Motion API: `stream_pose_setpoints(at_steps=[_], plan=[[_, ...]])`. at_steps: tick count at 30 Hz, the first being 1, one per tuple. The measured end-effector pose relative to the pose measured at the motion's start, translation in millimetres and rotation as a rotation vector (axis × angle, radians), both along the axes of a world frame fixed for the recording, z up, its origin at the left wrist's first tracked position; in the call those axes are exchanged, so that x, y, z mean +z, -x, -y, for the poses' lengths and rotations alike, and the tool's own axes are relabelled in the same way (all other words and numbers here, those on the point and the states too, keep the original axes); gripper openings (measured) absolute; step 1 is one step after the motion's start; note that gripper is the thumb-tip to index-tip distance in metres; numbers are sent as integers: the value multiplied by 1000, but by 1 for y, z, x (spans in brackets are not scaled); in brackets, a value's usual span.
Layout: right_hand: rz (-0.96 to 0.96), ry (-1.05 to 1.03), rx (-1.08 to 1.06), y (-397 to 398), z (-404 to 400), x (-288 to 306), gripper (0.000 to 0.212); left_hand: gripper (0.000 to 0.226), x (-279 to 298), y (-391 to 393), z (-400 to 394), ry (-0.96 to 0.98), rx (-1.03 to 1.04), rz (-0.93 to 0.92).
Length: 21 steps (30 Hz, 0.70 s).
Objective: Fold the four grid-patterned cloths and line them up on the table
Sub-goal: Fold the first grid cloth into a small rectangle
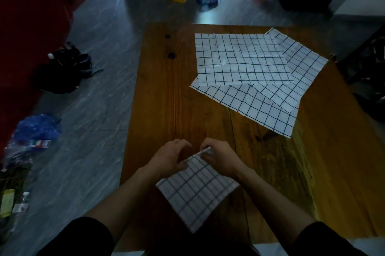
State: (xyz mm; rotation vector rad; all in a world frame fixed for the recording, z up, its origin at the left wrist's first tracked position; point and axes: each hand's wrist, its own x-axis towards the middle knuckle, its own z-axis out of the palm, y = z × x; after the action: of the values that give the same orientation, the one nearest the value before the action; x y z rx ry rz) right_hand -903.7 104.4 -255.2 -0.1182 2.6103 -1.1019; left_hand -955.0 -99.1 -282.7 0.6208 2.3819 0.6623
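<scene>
Right hand (218,158) and left hand (169,157) both pinch the far edge of a folded cloth (195,191). The cloth lies between the forearms on the table (173,97). Three unfolded cloths (250,72) lie well apart, far right.

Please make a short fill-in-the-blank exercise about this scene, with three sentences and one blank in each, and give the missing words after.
1. Both hands hold the far edge of one grid cloth: the left hand and the right hand grip it at the ____ end of the table.
2. The unfolded cloths lying spread and overlapping number ____.
3. The table is made of ____.

Missing words: near; three; wood
</scene>
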Motion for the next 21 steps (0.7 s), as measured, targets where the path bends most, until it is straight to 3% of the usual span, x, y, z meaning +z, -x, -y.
stream_pose_setpoints(at_steps=[6, 12, 16, 21], plan=[[-28, 58, -15, 3, -5, 7, 16, 11, 6, 5, -1, -134, -31, 31], [105, -161, -137, -14, -21, -20, 26, 13, -8, -4, 16, -232, 119, 81], [187, -109, -272, -30, -35, -35, 18, 12, -10, -17, 23, -291, 211, 128], [123, -25, -229, -33, -39, -28, 14, 20, -17, -24, 29, -262, 201, 148]])
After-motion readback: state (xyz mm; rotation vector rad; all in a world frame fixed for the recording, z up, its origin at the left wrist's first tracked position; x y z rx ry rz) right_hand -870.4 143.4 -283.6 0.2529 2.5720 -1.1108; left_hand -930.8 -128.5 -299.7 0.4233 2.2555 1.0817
